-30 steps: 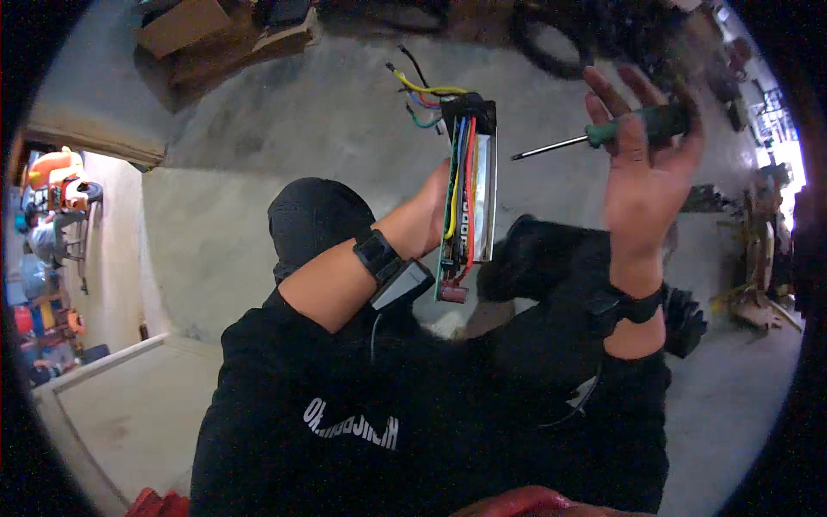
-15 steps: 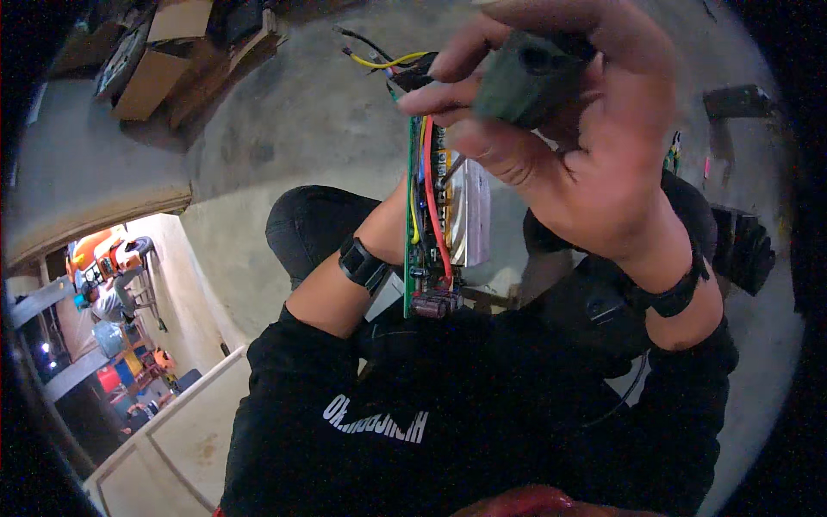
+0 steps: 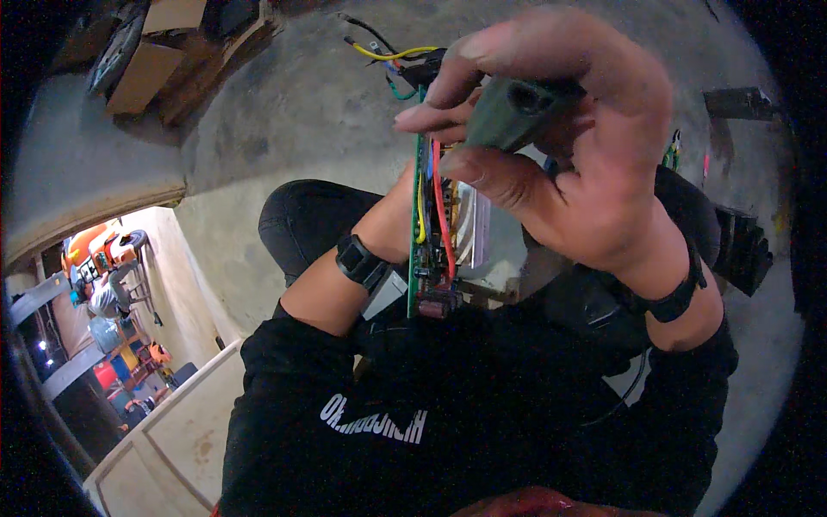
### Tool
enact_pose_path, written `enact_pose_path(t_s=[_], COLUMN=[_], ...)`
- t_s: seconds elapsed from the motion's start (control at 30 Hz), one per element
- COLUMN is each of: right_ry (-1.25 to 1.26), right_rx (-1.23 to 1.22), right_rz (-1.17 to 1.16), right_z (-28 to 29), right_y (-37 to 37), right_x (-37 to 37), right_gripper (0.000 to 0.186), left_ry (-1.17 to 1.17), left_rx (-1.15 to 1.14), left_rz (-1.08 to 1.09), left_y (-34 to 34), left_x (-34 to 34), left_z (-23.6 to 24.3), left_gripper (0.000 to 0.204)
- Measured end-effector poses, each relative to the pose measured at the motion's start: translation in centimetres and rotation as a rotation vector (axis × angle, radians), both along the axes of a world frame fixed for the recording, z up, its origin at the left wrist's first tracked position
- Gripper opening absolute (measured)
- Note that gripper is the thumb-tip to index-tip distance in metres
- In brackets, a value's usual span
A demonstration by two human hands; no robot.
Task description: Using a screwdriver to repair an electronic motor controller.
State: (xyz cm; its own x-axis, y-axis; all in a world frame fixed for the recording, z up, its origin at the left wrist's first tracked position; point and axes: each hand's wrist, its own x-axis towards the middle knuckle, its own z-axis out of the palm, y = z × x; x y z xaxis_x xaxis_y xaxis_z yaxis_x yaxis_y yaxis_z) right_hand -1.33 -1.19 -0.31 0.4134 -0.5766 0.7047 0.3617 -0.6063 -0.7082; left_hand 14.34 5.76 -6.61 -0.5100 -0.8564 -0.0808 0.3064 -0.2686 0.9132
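A green circuit board stands on edge in front of my lap. Red and yellow wires run along it, and a silver heatsink is on its right side. Behind the board goes my left hand, holding it, with the fingers hidden. My right hand is wrapped round the dark green handle of a screwdriver over the board's upper part. The handle has a round hole in its end. Its shaft and tip are hidden by my fingers. Loose cable ends stick out beyond the board's far end.
Cardboard boxes lie at the far left on the concrete floor. A doorway at left shows an orange-and-white vehicle. Dark boxy objects and green-handled pliers are on the right. A pale panel is at lower left.
My right hand and the screwdriver handle have shifted slightly down and left. The shaft, partly visible before, is now covered. The board stays in my left hand, its far end slightly more to the right.
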Motion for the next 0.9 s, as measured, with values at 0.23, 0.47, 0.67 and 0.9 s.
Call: enact_pose_path(t_s=[0.23,0.47,0.67,0.9], right_ry=[-0.014,-0.029,-0.17,-0.047], right_rx=[-0.033,-0.1,0.084,0.049], right_rz=[0.019,0.041,0.055,0.025], right_z=[-0.3,-0.7,0.0,-0.4], right_y=[0.1,0.1,1.4,1.1], right_x=[0.8,1.3,2.1,1.4], right_gripper=[0.048,0.049,0.048,0.048], left_ry=[0.03,0.053,0.009,-0.171], left_rx=[0.002,-0.013,-0.082,-0.339], left_rz=[0.013,0.024,0.043,0.063], left_y=[0.0,-0.1,0.1,0.4], left_x=[0.3,0.4,0.6,1.0], left_z=[-0.1,-0.2,0.0,-0.2], left_gripper=[0.047,0.045,0.044,0.043])
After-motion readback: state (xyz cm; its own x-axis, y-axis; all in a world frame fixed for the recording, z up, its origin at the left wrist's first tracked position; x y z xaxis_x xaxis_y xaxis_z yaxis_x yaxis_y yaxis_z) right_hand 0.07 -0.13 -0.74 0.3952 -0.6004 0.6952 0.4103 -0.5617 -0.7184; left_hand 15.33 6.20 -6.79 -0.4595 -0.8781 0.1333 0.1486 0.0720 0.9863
